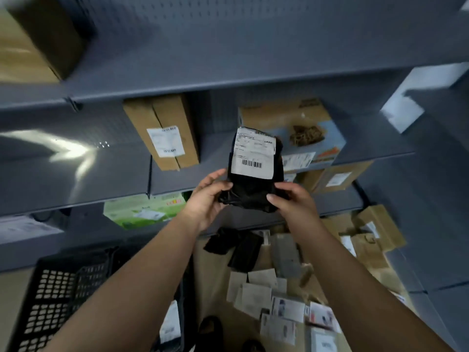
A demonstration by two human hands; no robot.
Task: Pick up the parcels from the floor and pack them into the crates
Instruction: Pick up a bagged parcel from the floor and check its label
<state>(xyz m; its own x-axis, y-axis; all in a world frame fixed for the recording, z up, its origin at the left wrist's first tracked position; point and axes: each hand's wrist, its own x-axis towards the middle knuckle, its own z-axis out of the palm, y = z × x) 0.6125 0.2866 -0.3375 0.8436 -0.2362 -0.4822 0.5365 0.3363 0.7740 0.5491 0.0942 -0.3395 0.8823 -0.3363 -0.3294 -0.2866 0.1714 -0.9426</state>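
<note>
Both left hand (206, 201) and right hand (295, 205), fingers (224, 185) around crumpled black white-labelled parcel (250, 193).

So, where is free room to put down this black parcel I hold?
Bare room for the black parcel: the middle shelf left of the tall cardboard box, and the top shelf right of the brown box. Crowded: the floor right of the black crate, covered with parcels.

Two hands (206, 199) (295, 203), one held black parcel (252, 190), one black crate (58, 288), two black floor parcels (223, 241) (245, 252).
</note>
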